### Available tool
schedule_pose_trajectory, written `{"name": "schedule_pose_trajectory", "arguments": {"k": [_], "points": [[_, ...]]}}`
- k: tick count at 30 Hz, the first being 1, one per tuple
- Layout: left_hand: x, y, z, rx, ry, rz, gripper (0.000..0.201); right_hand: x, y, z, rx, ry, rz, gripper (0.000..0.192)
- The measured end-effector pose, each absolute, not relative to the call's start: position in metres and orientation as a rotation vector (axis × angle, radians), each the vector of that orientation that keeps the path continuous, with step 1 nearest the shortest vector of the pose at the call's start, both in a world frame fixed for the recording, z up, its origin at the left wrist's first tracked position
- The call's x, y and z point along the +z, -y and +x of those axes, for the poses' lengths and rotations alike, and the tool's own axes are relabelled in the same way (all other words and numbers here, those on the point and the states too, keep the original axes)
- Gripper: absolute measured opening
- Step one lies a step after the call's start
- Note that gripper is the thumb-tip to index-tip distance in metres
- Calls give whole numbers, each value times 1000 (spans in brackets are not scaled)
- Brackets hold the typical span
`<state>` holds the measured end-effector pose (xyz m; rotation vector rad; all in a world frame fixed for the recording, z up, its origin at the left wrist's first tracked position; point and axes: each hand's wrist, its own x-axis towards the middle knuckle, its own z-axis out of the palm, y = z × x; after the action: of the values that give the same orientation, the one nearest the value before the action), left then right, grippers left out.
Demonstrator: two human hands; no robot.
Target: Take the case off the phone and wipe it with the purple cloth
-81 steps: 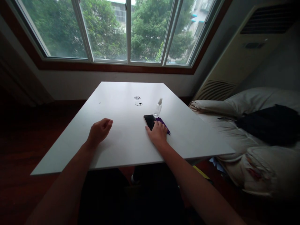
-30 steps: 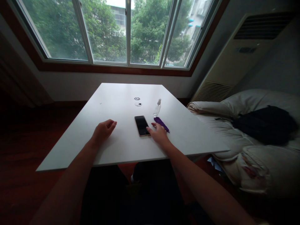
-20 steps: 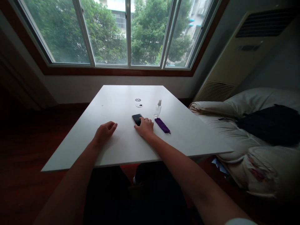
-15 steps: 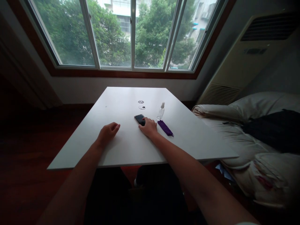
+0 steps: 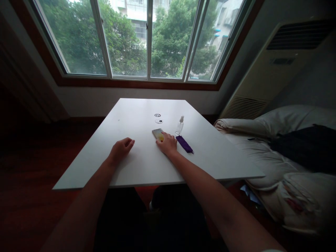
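White bench: carries everything.
Phone: lit, flat, twelve o'clock of the right hand, whose grip lies flat, fingertips on it, holding nothing.
Left hand: loosely curled, empty.
Risk: a sideways nudge could knock the bottle at one o'clock, beside the purple cloth.

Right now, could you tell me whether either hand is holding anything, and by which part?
Nothing is held. The right hand rests on the near end of the phone, which lies on the table; the left hand rests empty.
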<state>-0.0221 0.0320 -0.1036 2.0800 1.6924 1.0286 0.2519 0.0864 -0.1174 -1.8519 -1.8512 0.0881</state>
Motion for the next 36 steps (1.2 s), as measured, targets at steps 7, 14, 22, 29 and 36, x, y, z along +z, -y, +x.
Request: {"name": "schedule_pose_trajectory", "arguments": {"k": [7, 14, 22, 29, 36], "points": [[-103, -32, -22, 1034, -1690, 2047, 43, -110, -106, 260, 182, 1856, -1923, 65], [-101, -30, -21, 1032, -1701, 2041, 42, -118, -102, 264, 113, 1868, -1884, 71], [-103, -32, -21, 1017, -1695, 2075, 43, -119, -90, 264, 113, 1849, -1818, 77], [-103, -33, -19, 1000, -1699, 2092, 42, -119, -73, 243, 143, 1784, -1822, 80], [-109, -39, -20, 987, -1642, 2201, 40, -122, -55, 218, 190, 1817, -1778, 85]]}}
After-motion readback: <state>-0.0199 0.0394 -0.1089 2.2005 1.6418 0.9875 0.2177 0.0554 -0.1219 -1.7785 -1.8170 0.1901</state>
